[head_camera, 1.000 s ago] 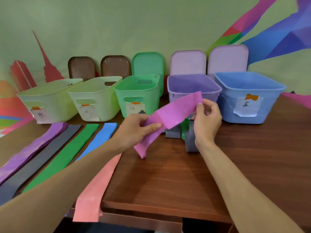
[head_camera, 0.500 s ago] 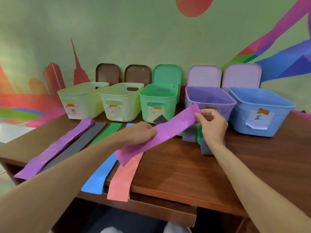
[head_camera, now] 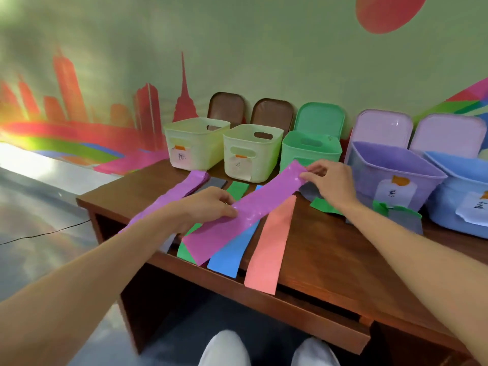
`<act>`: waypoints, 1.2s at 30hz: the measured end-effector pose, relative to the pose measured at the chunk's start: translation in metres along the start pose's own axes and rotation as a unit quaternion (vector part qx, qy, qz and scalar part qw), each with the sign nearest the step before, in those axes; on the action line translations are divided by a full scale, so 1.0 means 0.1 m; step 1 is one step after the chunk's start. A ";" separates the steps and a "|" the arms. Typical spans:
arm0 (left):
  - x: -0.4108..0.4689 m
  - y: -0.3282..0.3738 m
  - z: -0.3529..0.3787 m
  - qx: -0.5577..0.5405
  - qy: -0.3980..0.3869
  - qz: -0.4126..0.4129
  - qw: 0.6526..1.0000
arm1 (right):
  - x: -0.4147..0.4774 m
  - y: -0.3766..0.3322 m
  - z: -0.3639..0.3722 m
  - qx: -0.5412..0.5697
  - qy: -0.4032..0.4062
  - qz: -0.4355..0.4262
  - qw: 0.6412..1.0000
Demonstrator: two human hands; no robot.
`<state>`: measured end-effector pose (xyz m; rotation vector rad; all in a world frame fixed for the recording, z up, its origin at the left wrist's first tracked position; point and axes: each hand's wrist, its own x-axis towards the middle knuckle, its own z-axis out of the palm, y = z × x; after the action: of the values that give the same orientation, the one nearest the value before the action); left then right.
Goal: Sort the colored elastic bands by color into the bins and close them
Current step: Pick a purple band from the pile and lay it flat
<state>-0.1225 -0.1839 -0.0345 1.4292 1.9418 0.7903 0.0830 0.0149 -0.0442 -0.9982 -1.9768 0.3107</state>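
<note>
I stretch a magenta-purple band (head_camera: pixel 253 210) between both hands above the table. My left hand (head_camera: pixel 208 207) pinches its middle part and my right hand (head_camera: pixel 330 183) pinches its far end. Under it lie a blue band (head_camera: pixel 229 254), a salmon band (head_camera: pixel 272 247), a green band (head_camera: pixel 237 188), a dark grey band (head_camera: pixel 216 182) and another purple band (head_camera: pixel 179 194). Behind stand open bins: two pale yellow (head_camera: pixel 195 143) (head_camera: pixel 250 151), one green (head_camera: pixel 309 151), one purple (head_camera: pixel 390 175), one blue (head_camera: pixel 462 196).
Lids lean on the wall behind the bins: two brown (head_camera: pixel 227 107), one green (head_camera: pixel 319 117), two pale lilac (head_camera: pixel 383 128). A folded green and grey band pile (head_camera: pixel 398 212) lies before the purple bin. The wooden table's front edge (head_camera: pixel 290 299) is near; bands overhang it.
The view swung left and down. Both hands have carried the magenta-purple band leftward and lower, so it now hangs stretched over the row of laid-out bands.
</note>
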 end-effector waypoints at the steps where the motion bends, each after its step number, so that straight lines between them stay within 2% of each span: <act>1: -0.03 -0.08 -0.07 -0.012 0.002 -0.005 1.000 | 0.05 -0.08 0.10 -0.005 -0.015 -0.010 1.000; 5: -0.11 -0.40 -0.35 -0.031 0.034 -0.006 0.999 | 0.24 -0.45 0.53 -0.008 -0.043 -0.052 0.998; 9: -0.14 -0.74 -0.55 -0.033 0.027 -0.001 0.999 | 0.44 -0.74 1.00 -0.031 -0.088 -0.099 0.991; 14: -0.07 -1.05 -0.80 -0.112 0.078 -0.016 0.991 | 0.69 -0.97 1.60 -0.050 -0.116 -0.127 0.984; 24: 0.16 -1.45 -1.06 -0.176 0.133 -0.089 0.971 | 0.91 -1.06 2.43 -0.048 -0.180 -0.108 0.976; 28: 0.25 -1.50 -1.07 -0.158 0.149 -0.094 0.972 | 0.92 -1.03 2.58 -0.070 -0.193 -0.098 0.974; 36: 0.36 -1.50 -1.07 -0.054 0.159 -0.089 0.982 | 0.91 -0.97 2.72 -0.077 -0.188 -0.078 0.976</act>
<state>-0.3030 -0.1981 -0.0825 1.0998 2.1900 1.0733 -0.2112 0.0618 -0.0964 -0.9220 -2.4392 0.2763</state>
